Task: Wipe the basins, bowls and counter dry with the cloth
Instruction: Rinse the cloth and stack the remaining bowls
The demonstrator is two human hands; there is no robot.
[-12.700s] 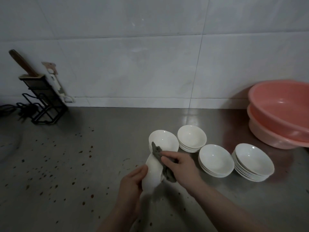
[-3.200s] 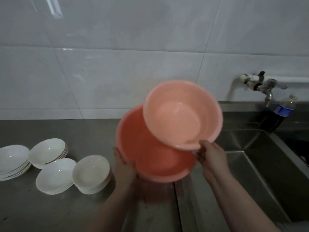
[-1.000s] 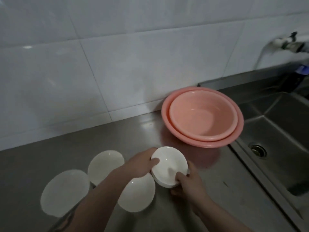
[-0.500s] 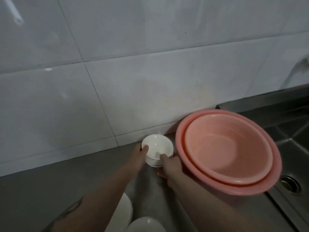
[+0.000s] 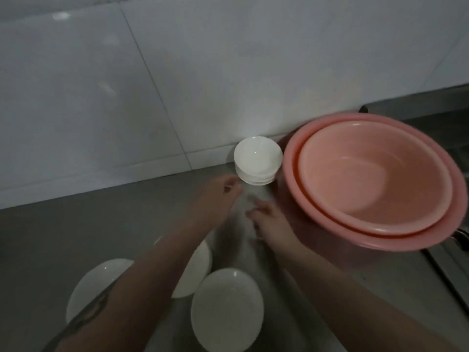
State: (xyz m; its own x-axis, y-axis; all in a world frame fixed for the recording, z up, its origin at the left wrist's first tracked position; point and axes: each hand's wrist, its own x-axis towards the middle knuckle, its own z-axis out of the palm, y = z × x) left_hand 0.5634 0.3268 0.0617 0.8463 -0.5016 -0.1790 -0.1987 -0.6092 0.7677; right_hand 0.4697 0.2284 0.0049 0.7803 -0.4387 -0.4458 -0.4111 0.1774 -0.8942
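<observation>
A stack of small white bowls (image 5: 257, 160) stands on the steel counter (image 5: 76, 229) against the wall, just left of two nested pink basins (image 5: 375, 179). My left hand (image 5: 218, 196) and my right hand (image 5: 269, 222) hover a short way in front of that stack, both blurred, fingers apart and holding nothing. Three more white bowl stacks lie nearer me: one (image 5: 227, 309) between my forearms, one (image 5: 198, 265) partly under my left forearm, one (image 5: 94, 288) at the lower left. No cloth is in view.
The tiled white wall (image 5: 177, 72) rises directly behind the counter. The sink's edge (image 5: 446, 262) begins at the lower right, under the overhanging outer basin.
Both hands have let go of the small bowl stack by the wall and drawn back toward me. The view has tilted down, so the nearer bowl stacks show again.
</observation>
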